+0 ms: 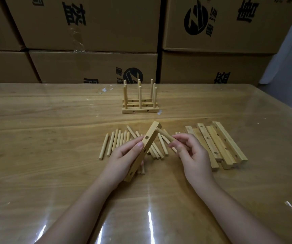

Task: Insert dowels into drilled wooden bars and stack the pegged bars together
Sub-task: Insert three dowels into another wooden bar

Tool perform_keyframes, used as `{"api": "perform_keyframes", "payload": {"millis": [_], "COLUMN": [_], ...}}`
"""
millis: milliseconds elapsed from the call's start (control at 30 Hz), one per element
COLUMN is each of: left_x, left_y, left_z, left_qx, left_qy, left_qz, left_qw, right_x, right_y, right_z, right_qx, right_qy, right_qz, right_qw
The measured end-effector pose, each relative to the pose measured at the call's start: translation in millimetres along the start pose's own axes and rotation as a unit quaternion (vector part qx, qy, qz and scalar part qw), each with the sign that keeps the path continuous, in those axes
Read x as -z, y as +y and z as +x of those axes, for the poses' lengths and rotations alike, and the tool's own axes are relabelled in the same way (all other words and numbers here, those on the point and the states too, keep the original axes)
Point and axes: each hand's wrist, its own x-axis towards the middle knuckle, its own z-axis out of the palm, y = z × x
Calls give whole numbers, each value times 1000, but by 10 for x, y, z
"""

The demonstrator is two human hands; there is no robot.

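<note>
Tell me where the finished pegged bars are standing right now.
In the head view, the pegged bars stand at the far middle of the table, just before the cardboard boxes and beyond the loose dowels.

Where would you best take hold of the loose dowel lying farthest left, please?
Probably pinch the leftmost dowel at its middle, from above, fingers across it: it lies flat on the table, apart from the next dowel, so both long sides are free.
</note>
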Motion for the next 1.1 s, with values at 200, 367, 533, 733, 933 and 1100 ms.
{"api": "perform_keyframes", "payload": {"millis": [200,367,533,733,933,1100], "left_x": [6,-8,-27,-55,-55,-56], "left_y": [0,-7,9,31,26,20], "left_z": [5,-13,-30,-53,-47,-49], "left_qx": [2,-6,-27,-32,-39,-60], "left_qy": [-5,-6,-3,3,11,6], "left_qz": [13,28,53,52,77,104], "left_qw": [1000,1000,998,998,996,993], "right_x": [-1,11,54,63,60,68], "right_y": [33,13,-2,-34,-75,-98], "right_z": [22,15,4,9,0,-10], "right_qx": [-30,-18,32,95,136,164], "right_qy": [-10,4,45,60,72,72], "right_qz": [-2,-21,-118,-194,-224,-248], "right_qw": [999,1000,992,974,962,952]}}
